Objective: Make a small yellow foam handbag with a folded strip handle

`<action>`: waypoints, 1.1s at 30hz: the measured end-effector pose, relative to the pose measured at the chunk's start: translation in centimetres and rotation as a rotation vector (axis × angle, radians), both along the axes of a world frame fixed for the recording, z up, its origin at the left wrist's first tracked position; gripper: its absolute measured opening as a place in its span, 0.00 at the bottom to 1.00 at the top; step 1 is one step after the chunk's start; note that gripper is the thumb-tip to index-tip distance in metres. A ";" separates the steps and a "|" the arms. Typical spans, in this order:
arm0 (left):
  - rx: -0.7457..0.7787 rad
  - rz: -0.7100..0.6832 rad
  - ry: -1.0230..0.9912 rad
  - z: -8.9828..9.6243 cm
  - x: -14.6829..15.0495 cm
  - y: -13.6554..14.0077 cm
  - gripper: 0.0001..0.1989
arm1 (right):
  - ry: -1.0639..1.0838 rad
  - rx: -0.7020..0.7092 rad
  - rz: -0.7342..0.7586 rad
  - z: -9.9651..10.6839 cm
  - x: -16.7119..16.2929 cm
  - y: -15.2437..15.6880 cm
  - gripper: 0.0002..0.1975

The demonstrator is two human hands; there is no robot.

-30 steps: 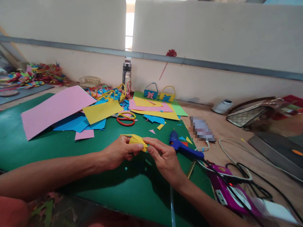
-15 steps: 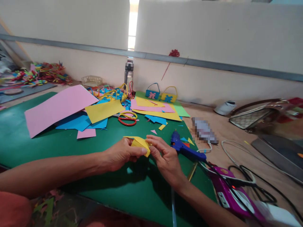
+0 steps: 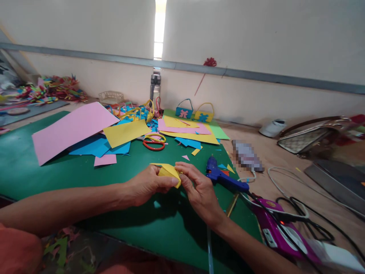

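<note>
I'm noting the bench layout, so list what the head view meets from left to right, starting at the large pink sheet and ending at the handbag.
Large pink sheet, left hand, folded yellow paper, right hand, blue glue gun, handbag.

PASSABLE: green mat (image 3: 121, 171) between pink square (image 3: 105, 160) and left hand (image 3: 146, 183) | OBSTACLES: glue gun (image 3: 225, 179) right, scissors (image 3: 154, 148) ahead

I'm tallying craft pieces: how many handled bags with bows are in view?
2: a blue bag with a pink bow near the wall, and a yellow bag with a blue bow just right of it. More may be hidden in the paper pile.
</note>
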State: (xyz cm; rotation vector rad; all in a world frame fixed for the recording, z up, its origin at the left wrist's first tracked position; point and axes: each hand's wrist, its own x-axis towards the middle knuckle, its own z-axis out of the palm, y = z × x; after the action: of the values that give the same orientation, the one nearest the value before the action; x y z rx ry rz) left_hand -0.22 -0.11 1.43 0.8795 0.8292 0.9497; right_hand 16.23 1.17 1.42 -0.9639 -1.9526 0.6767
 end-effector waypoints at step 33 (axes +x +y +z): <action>0.104 0.119 0.097 0.3 0.2 0.0 0.10 | -0.030 0.021 -0.011 0.2 -0.2 -0.6 0.09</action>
State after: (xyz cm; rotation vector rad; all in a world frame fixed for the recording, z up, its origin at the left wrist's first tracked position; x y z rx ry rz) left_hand 0.02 -0.08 1.73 0.9801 0.9296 1.0687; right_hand 16.04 0.52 1.63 -0.9768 -1.9756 0.6373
